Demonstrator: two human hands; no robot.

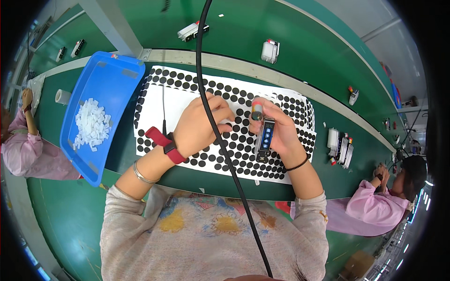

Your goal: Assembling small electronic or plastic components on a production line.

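My right hand (285, 133) is closed around a small oblong device (265, 140), which has a black panel with blue square marks and a rounded grey and red end. The device is held above sheets of round black stickers (220, 159) on white backing. To its left, my left hand (204, 122) hovers over the same sheets with bent fingers. A gap shows between its thumb and forefinger, and I see nothing held there. A dark red watch strap (174, 154) circles the left wrist.
At left, a blue tray (101, 161) holds a heap of small white pieces (92, 122), beside a white roll (62, 97). Similar devices (340, 148) lie at right, others (270, 50) beyond the rail. A black cable (201, 65) hangs across the view. People in pink (375, 206) sit on both sides.
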